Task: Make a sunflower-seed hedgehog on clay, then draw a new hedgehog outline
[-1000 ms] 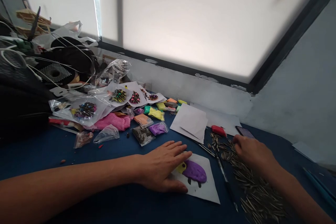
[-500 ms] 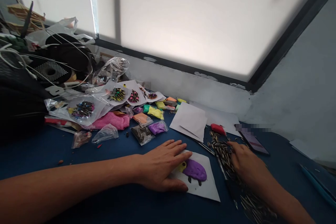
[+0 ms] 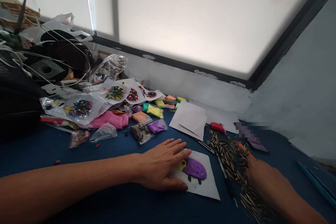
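My left hand (image 3: 165,166) lies flat with its fingers spread on a white paper (image 3: 207,189), holding down its left side. On that paper is a purple clay animal shape (image 3: 195,168) with a yellow head and dark legs; the hand partly covers the head. To the right, my right hand (image 3: 267,178) reaches into a pile of striped sunflower seeds (image 3: 227,157), fingers stretched out among them. An orange-looking strip shows at its fingertips, and I cannot tell whether it is a finger or an object. Between paper and seeds lies a dark pen (image 3: 228,178).
Clay packets, including a purple one (image 3: 157,126) and a dark one (image 3: 141,133), lie beyond my left hand. White sheets (image 3: 187,120), a red lump (image 3: 217,127) and a phone (image 3: 258,145) are farther back. Seed-covered clay figures (image 3: 115,92), bags and cables crowd the left.
My right hand has moved right and toward me across the seeds, uncovering more of the pile and spreading some seeds rightward. My left hand stays on the paper. The view has shifted slightly.
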Motion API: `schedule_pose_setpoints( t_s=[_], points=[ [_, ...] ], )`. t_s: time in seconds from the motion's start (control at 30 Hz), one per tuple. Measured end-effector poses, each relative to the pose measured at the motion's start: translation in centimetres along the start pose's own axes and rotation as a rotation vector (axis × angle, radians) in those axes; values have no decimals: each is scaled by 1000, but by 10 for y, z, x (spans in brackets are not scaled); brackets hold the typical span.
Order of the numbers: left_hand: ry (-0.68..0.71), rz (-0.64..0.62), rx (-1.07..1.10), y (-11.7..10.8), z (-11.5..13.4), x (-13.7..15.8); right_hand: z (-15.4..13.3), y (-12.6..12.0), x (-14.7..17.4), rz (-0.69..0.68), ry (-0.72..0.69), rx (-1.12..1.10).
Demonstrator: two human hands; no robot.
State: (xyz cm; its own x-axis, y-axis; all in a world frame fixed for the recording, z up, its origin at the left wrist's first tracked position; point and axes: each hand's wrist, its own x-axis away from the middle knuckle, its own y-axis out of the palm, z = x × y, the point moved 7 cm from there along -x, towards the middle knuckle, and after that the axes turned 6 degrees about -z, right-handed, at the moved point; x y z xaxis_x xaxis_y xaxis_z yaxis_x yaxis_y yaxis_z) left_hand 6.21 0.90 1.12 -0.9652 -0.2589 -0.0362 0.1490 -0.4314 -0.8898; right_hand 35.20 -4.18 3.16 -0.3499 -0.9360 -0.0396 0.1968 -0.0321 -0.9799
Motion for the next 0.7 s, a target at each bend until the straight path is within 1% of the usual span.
schedule_pose_setpoints(
  t_s=[0.1, 0.23, 0.33, 0.47, 0.57, 0.7],
  points=[
    [-17, -2, 31, -2, -1, 1, -19, 0, -4, -65, -29, -5],
    [12, -16, 67, -6, 2, 2, -35, -14, -6, -52, -58, -18],
    [14, -22, 78, -8, 4, 2, -52, -22, -6, -59, -151, -51],
    [28, -17, 69, -11, 8, 2, -71, -24, -9, -88, -250, -63],
    [15, -3, 37, -16, 7, 3, -75, -22, -13, -88, -251, -45],
    [-20, 13, 14, -21, 0, 4, -71, -19, -14, -60, -214, -30]
  ],
)
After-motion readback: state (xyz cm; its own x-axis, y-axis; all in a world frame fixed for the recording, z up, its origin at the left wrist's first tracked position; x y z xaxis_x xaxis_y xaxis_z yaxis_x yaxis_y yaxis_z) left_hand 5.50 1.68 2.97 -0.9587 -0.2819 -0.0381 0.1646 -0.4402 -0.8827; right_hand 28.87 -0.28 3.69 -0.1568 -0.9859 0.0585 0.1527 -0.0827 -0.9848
